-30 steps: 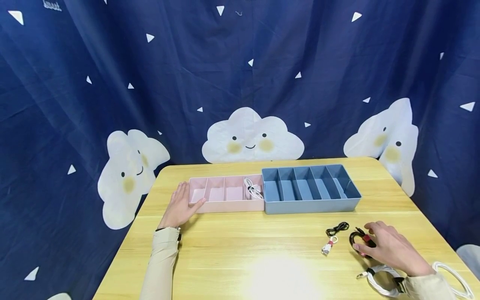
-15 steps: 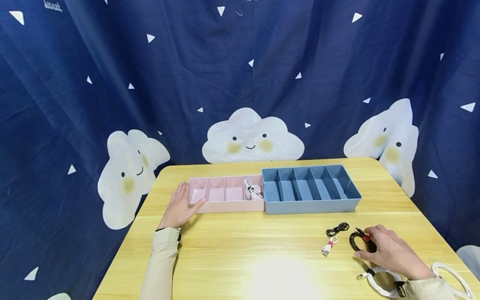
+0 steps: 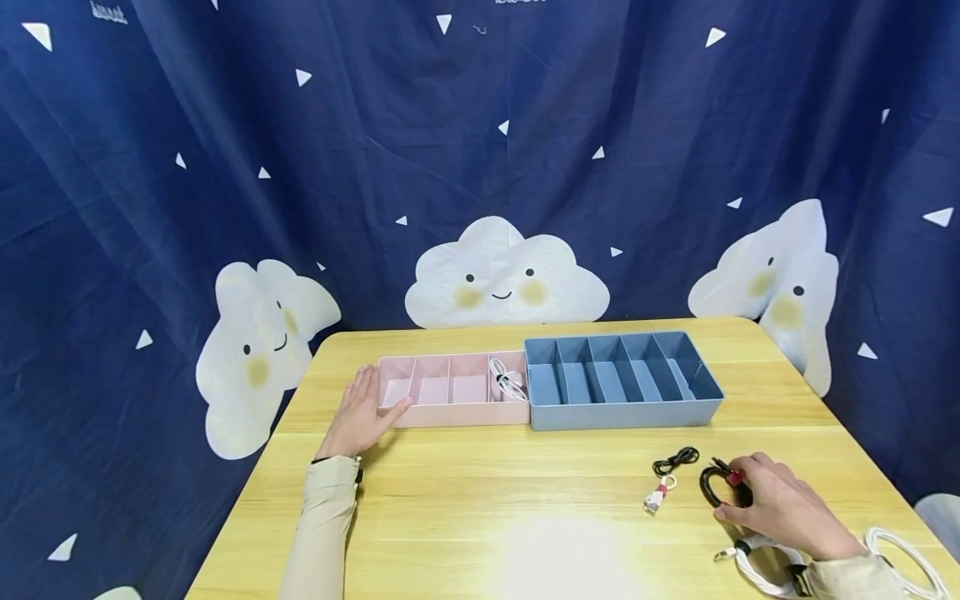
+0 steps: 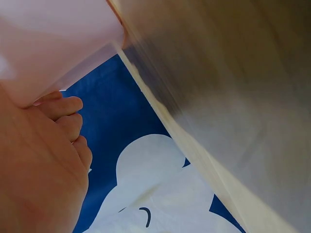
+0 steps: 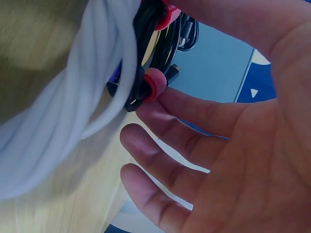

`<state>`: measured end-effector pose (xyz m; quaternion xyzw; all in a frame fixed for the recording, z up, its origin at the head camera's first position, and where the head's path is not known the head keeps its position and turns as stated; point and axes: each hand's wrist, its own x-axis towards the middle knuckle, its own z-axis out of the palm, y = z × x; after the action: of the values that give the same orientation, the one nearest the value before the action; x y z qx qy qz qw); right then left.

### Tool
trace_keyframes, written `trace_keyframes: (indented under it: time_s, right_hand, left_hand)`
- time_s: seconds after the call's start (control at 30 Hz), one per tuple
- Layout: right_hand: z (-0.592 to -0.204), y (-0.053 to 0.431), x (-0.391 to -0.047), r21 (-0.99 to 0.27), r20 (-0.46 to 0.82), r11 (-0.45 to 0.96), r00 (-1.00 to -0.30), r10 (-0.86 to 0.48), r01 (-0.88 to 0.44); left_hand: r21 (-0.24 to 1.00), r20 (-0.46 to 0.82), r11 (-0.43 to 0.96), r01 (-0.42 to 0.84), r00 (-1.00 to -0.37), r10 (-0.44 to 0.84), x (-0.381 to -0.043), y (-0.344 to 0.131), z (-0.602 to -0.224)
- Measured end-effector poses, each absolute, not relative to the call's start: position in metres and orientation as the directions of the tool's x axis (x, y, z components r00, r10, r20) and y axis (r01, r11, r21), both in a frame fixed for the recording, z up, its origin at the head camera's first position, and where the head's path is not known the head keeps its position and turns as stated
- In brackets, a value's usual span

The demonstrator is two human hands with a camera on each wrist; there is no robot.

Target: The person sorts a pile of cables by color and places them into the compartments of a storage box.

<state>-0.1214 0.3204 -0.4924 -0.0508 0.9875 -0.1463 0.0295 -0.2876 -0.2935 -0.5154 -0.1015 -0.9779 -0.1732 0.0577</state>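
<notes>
My left hand (image 3: 358,415) lies against the left end of a pink divided box (image 3: 453,414), its fingers straight along the end wall and its thumb on the front rim. In the left wrist view those fingers (image 4: 70,116) touch the box's pink wall (image 4: 53,43). At the table's right side my right hand (image 3: 787,507) holds a coiled black cable (image 3: 709,486) between thumb and fingertips. Red ties (image 5: 156,83) bind this coil in the right wrist view. A coiled white cable (image 5: 73,92) lies close by, partly under the right wrist in the head view.
A blue divided box (image 3: 626,414) stands against the pink one, which has a white cable (image 3: 507,380) in its right compartment. A small black cable (image 3: 677,459) and a short white cable (image 3: 656,497) lie on the table (image 3: 450,508). Another white cable (image 3: 909,557) lies far right.
My right thumb has shifted slightly toward the near side of the black coil, and the fingers have settled closer around it. The left hand and both boxes stay put.
</notes>
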Motion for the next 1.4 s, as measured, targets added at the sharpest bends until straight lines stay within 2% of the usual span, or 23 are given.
trace_keyframes:
  time_s: [1.1, 1.4]
  right_hand:
    - [-0.4923, 0.3154, -0.1248, -0.306, -0.109, 0.951, -0.991, -0.073, -0.037]
    - [-0.4919, 0.3169, -0.1252, -0.313, -0.047, 0.947, -0.995, -0.088, -0.069]
  left_hand:
    - [0.336, 0.168, 0.914, 0.225, -0.970, 0.177, -0.2856, -0.2910, -0.5128]
    - [0.339, 0.154, 0.915, 0.219, -0.972, 0.176, -0.2877, -0.2928, -0.5149]
